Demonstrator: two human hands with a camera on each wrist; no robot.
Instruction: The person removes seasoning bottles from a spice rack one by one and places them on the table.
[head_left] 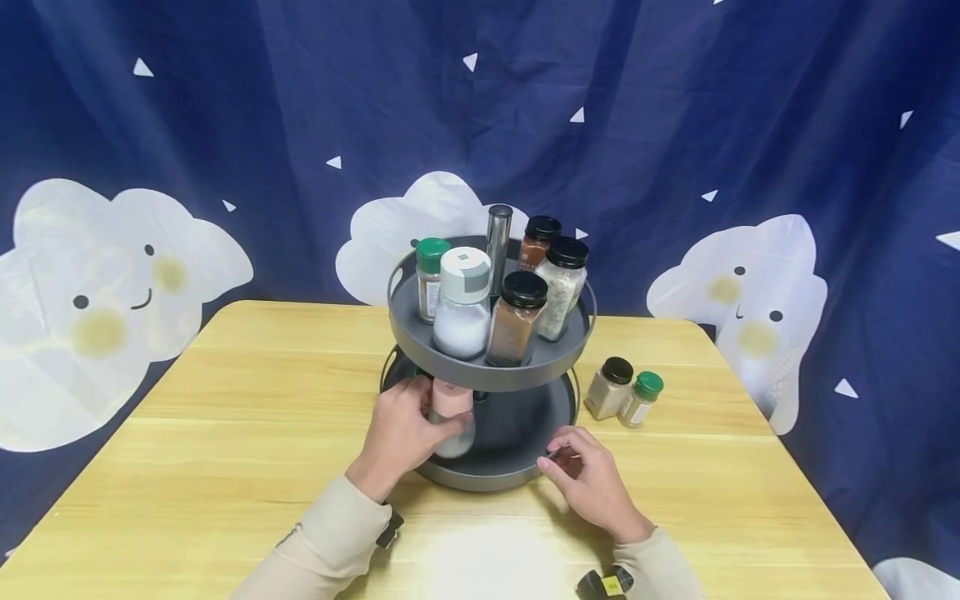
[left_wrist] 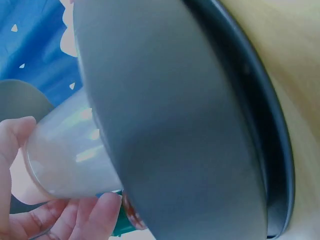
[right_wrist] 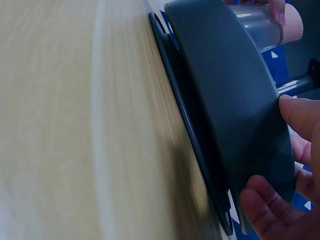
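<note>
A dark grey two-tier turntable rack (head_left: 491, 482) stands on the wooden table. My left hand (head_left: 405, 429) reaches in between the tiers and grips a clear seasoning jar with a pink cap (head_left: 453, 398), upright at the lower tray's left side. In the left wrist view, thumb and fingers are round the jar (left_wrist: 75, 150), and a green-capped jar (left_wrist: 122, 222) shows partly behind it. At the lower tray's front right, my right hand (head_left: 588, 475) holds the rim. Thumb and fingers lie on either side of the tray wall (right_wrist: 235, 100) in the right wrist view.
On the upper tray stand a white-capped jar (head_left: 462, 304), a green-capped jar (head_left: 431, 279) and several black-capped spice jars (head_left: 516, 321) around a metal post (head_left: 498, 242). Right of the rack, a black-capped jar (head_left: 609, 388) and a green-capped jar (head_left: 641, 400) stand on the table (head_left: 225, 433).
</note>
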